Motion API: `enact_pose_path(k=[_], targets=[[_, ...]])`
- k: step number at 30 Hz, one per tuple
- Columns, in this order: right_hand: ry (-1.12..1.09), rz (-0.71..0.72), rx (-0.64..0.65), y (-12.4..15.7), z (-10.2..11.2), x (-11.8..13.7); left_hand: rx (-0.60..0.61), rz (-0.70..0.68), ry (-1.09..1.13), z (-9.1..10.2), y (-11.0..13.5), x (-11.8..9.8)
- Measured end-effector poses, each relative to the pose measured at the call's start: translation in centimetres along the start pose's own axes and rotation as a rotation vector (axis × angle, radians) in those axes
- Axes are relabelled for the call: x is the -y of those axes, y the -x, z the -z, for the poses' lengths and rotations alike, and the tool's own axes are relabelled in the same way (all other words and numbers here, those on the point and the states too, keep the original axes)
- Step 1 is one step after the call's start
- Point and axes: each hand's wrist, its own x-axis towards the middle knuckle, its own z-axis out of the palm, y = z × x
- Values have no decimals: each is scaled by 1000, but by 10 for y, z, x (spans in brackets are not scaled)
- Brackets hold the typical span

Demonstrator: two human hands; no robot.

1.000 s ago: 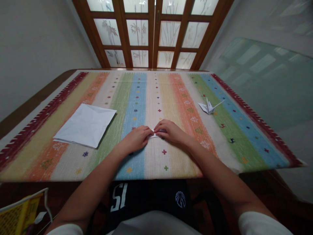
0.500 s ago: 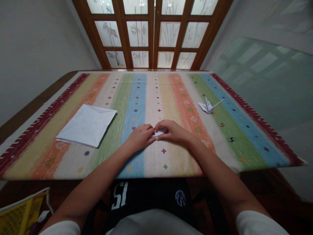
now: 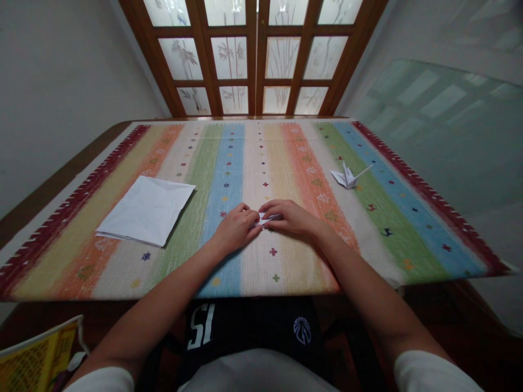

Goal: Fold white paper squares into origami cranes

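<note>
**Folded white paper [image 3: 265,219] pinched between left hand [image 3: 237,228] and right hand [image 3: 288,218]**

The narrow strip of paper lies flat near the middle of a striped woven mat [image 3: 261,283], on a cream band just right of a blue stripe. Its left end is tucked under the left hand's curled fingers, while the right hand's fingers lie across its top. Each grip is closed on the paper, pressing it down against the mat, and the two hands nearly meet around it.

Out to the left, beyond the left hand, a stack of white paper squares [image 3: 146,211] sits on the green and orange stripes. Well off to the right, a finished origami crane [image 3: 346,177] stands on the green stripe. The mat covers a wooden counter [image 3: 61,190], whose brown edge shows along the left side.

Past the far edge stands a wood-framed door with frosted bamboo panes [image 3: 284,57]. Below the counter are the person's black shorts [image 3: 245,332], printed in white, and at lower left is a yellow printed bag [image 3: 36,356].
</note>
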Motion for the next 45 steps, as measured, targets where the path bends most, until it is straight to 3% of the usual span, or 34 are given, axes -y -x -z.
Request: enact_pose_path(k=[9, 17, 23, 33, 41, 45], targets=[[-12, 7, -41, -1, -1, 5, -7, -16, 57, -4, -3, 1], [16, -34, -94, -4, -6, -1, -35, 114, 130, 0, -4, 1], [41, -1, -54, -5, -7, -1, -17, 139, 158, -2, -7, 0], [224, -76, -91, -5, -10, 1, -50, 247, 249, -5, -12, 2], [-2, -134, -136, -5, -9, 6, -101, 259, 301, -2, -9, -1], [-258, -138, -334, -3, 6, 5, -228, 267, 393, 4, -7, 0]])
